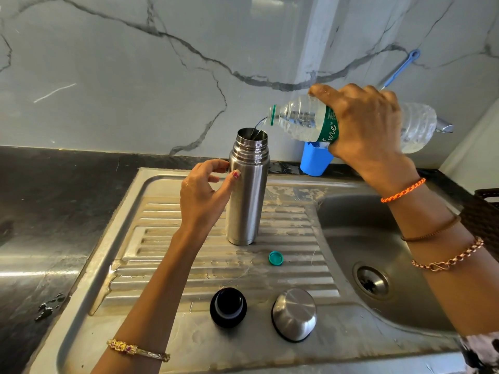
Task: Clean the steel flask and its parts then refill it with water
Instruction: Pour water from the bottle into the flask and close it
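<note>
The steel flask [247,190] stands upright and uncapped on the ribbed drainboard [162,255]. My left hand [205,195] holds its upper body from the left, thumb and fingertips on the steel. My right hand [364,125] grips a clear plastic water bottle [302,120] with a green label, tipped so a thin stream runs from its mouth into the flask. Near the front edge lie the black inner stopper [228,307] and the steel cup lid [294,314]. The bottle's green cap [276,258] lies just right of the flask's base.
The sink basin [378,238] with its drain [372,283] lies to the right. A blue cup [314,160] stands against the marble wall, and a blue brush handle [399,68] leans behind my right hand. Dark counter [54,198] stretches left, with a few drops of water.
</note>
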